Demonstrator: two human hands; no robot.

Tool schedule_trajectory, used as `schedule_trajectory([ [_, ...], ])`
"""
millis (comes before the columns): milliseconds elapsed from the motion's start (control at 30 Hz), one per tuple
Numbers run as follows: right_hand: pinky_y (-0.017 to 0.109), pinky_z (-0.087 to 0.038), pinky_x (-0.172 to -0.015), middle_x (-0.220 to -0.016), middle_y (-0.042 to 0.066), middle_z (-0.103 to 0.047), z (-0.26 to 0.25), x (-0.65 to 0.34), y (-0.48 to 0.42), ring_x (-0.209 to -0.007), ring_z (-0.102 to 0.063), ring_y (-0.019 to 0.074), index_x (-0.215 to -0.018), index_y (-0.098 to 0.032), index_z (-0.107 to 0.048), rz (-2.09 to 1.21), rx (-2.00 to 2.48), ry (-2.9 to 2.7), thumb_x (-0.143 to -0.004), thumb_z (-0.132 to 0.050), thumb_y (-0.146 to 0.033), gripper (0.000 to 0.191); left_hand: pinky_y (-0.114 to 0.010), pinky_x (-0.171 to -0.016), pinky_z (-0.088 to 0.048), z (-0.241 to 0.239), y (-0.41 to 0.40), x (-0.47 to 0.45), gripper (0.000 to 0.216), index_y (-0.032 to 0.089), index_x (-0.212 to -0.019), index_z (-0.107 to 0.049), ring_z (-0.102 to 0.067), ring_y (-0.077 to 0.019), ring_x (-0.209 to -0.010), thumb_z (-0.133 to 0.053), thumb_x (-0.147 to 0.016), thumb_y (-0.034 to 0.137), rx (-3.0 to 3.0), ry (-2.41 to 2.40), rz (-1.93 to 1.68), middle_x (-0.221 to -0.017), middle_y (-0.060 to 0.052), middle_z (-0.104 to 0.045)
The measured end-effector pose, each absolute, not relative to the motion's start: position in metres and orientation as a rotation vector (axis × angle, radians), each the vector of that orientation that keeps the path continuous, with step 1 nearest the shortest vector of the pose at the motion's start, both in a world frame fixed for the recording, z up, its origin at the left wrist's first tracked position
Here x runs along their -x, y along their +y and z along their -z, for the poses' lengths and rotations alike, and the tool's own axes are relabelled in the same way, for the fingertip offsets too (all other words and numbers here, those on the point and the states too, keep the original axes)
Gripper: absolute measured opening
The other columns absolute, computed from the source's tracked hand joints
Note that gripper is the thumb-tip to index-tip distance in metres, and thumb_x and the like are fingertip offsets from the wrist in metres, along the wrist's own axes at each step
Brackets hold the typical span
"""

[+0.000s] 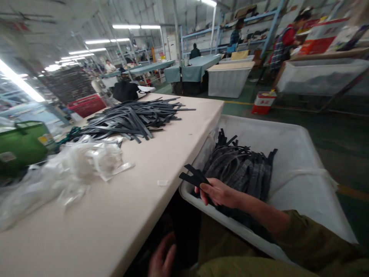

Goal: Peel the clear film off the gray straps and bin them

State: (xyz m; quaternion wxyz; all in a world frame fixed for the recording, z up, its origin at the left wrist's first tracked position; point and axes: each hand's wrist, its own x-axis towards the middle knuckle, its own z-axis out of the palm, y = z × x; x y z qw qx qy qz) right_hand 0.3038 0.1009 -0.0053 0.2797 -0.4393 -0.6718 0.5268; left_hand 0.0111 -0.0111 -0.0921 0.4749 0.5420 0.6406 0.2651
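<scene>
My right hand (217, 191) is closed around a few black strips (194, 177), whose flat ends fan out past my fingers. It is over the near left rim of a white plastic bin (291, 142). Inside the bin lies a large heap of dark strips (245, 169), partly hidden by my forearm. My left hand (163, 256) is low beside the table edge, blurred and cut off by the frame's bottom. Its fingers look apart, and nothing shows in them. On the pale table (161, 207) a spread pile of dark grey strips (129, 119) lies towards the far end.
Crumpled clear plastic bags (86, 161) and a green bag (24, 144) cover the table's left side. A black bundle (125, 91) is at its far end. Beyond the bin, a red and white can (263, 102) stands on the floor. People work at farther tables.
</scene>
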Motion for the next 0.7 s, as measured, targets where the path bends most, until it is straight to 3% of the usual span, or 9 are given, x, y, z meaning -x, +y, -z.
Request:
schedule_trajectory([
  [67, 0.018, -0.035, -0.036, -0.063, 0.0, -0.062, -0.006, -0.28, 0.089, -0.038, -0.043, 0.008, -0.096, -0.014, -0.059, -1.592, 1.092, -1.732, -0.096, -0.033, -0.069, 0.06, -0.041, -0.107, -0.047, 0.079, -0.01, -0.012, 0.048, 0.022, -0.117, -0.07, -0.063, -0.0287, -0.119, -0.063, -0.084, 0.056, -1.193, 1.453, -0.794, -0.121, -0.008, -0.072],
  [200, 0.019, -0.033, -0.039, -0.063, 0.0, -0.062, -0.011, -0.234, 0.065, -0.04, -0.044, 0.0081, -0.09, -0.015, -0.062, -1.847, 1.061, -1.615, -0.087, -0.052, -0.07, 0.056, -0.04, -0.095, -0.054, 0.041, -0.013, -0.015, 0.058, 0.021, -0.125, -0.066, -0.07, -0.0266, -0.103, -0.066, -0.081, 0.058, -0.954, 1.318, -1.104, -0.122, -0.012, -0.071],
  [400, 0.024, -0.039, -0.048, -0.063, 0.001, -0.058, 0.007, -0.195, 0.04, -0.053, -0.051, 0.0147, -0.07, -0.02, -0.06, -1.749, 1.083, -1.949, -0.089, -0.045, -0.071, 0.057, -0.035, -0.086, -0.052, 0.012, -0.015, -0.017, 0.041, 0.016, -0.098, -0.078, -0.068, -0.0232, -0.089, -0.071, -0.08, 0.051, -0.809, 1.272, -1.352, -0.093, -0.008, -0.077],
  [500, 0.026, -0.042, -0.048, -0.063, 0.002, -0.058, 0.024, -0.193, 0.042, -0.052, -0.053, 0.0173, -0.068, -0.022, -0.06, -1.797, 1.12, -1.957, -0.086, -0.041, -0.078, 0.062, -0.035, -0.082, -0.051, 0.012, -0.014, -0.012, 0.043, 0.013, -0.096, -0.079, -0.067, -0.0232, -0.083, -0.071, -0.079, 0.052, -0.725, 1.292, -1.376, -0.088, -0.01, -0.077],
  [700, 0.031, -0.046, -0.046, -0.057, 0.005, -0.063, 0.039, -0.198, 0.049, -0.051, -0.057, 0.0227, -0.064, -0.026, -0.066, -1.765, 1.085, -2.049, -0.076, -0.059, -0.073, 0.05, -0.031, -0.074, -0.049, 0.011, -0.017, -0.003, 0.043, 0.011, -0.091, -0.08, -0.065, -0.0203, -0.076, -0.073, -0.077, 0.051, -0.759, 1.384, -1.324, -0.08, -0.009, -0.076],
])
